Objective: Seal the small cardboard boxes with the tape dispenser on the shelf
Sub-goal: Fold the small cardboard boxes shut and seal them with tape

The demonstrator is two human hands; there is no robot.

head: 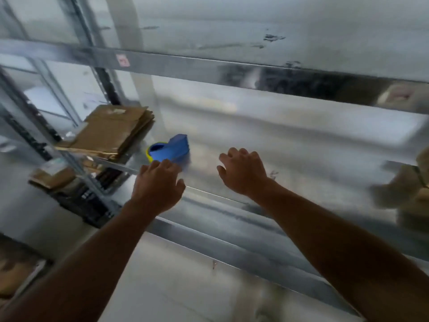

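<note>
From my feed, the tape dispenser [173,149] sits toward the left end of the metal shelf [301,163], close to the upright post. Its body is bright blue plastic: a rounded hub part on the left with a yellow edge showing along its rim, and a blocky wedge rising to the right. Its lower right edge is smeared by motion blur, so I can't make out a blade or any tape.

My left hand [157,184] reaches in just in front of the dispenser, palm down, fingers spread and only lightly bent, gripping nothing. The fingertips overlap the dispenser's near edge in the picture, but I can't tell whether they touch it. My right hand [243,173] hangs over the bare middle of the shelf, well to the right of the dispenser, fingers loosely curled and empty, thumb apart from the rest.

A stack of flattened cardboard [113,131] lies on a neighbouring shelf just left of the dispenser, beyond the post. At the far right edge of the shelf I see cardboard boxes [404,189], too blurred to tell whether their flaps are taped. Above runs a metal beam [209,66] with a small red and white sticker [122,60].
</note>
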